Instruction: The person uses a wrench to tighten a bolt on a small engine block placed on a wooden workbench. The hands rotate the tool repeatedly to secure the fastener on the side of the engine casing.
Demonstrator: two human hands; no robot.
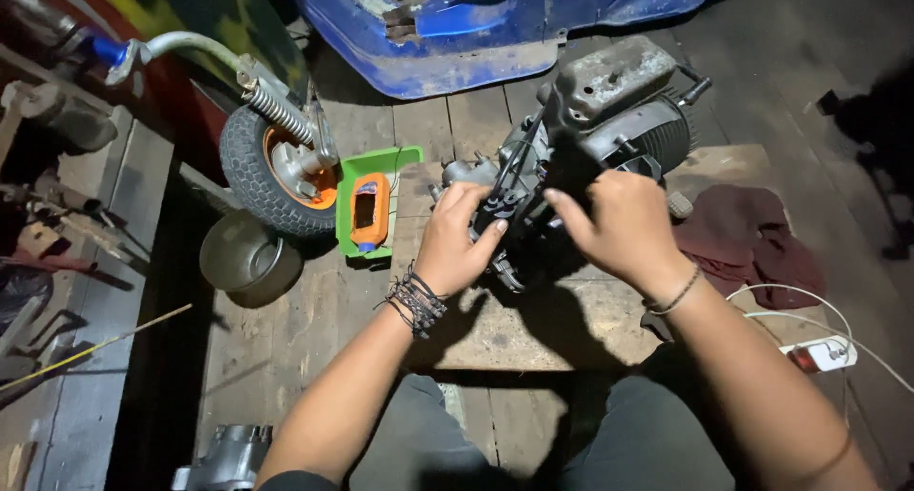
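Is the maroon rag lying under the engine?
No, the maroon rag lies on the floor beside the engine, to its right.

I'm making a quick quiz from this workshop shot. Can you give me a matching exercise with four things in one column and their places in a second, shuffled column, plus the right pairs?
Things:
1. engine
2. small wheel
3. dark red rag
4. metal bowl

Places:
A. crumpled on the boards to the right of the engine
B. on the floor just below the wheel
C. under both hands, on a flat board
D. left of the green tray, on a fork with a spring

Pairs: 1-C, 2-D, 3-A, 4-B. The left hand and the right hand both touch the engine.
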